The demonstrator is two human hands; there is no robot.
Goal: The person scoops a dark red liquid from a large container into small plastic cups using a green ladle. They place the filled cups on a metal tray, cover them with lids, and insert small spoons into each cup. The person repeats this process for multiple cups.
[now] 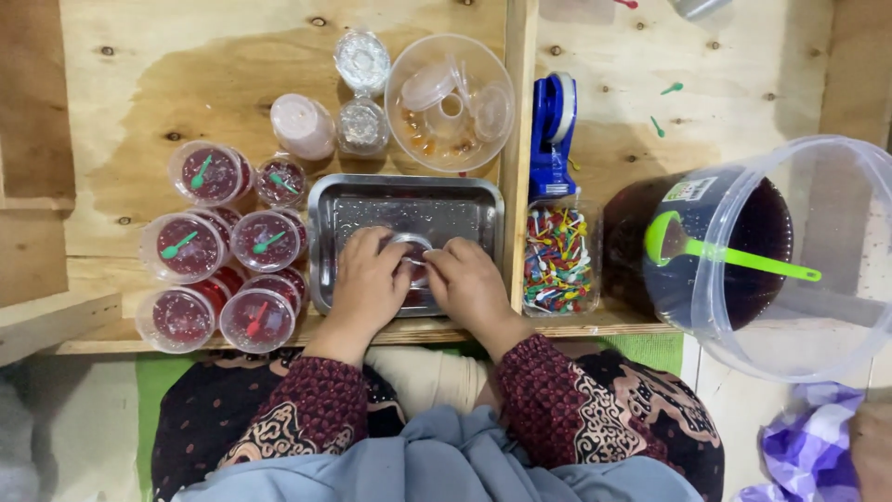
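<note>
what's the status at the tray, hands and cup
Left hand and right hand both on small clear cup in steel tray. Nothing in the way.

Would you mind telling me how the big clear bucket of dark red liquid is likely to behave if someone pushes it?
The bucket looks nearly full of dark liquid, so it is probably heavy and would resist a push. With no lid on, the liquid may slosh over the rim. The green ladle lying in it would likely shift.
</note>
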